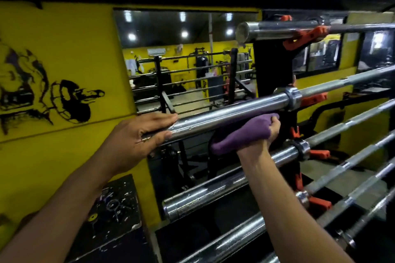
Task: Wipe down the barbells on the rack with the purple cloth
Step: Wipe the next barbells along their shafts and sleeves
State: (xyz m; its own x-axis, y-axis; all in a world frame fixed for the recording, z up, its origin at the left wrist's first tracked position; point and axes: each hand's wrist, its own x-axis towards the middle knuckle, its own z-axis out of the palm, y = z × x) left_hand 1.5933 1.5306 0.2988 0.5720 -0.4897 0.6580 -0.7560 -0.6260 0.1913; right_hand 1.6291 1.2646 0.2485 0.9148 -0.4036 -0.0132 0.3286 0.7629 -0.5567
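Head view puts you mid-wipe: your right hand point(268, 134) grips the cloth point(239, 134) under the second bar point(230, 113) (left hand point(139, 132) steadies its end, fingers curled round it), lower bars point(213, 194) seemingly still left.

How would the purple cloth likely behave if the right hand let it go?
The purple cloth looks soft and floppy: it bunches in the right hand and sags under the barbell. It probably weighs little and would likely drop limply rather than roll.
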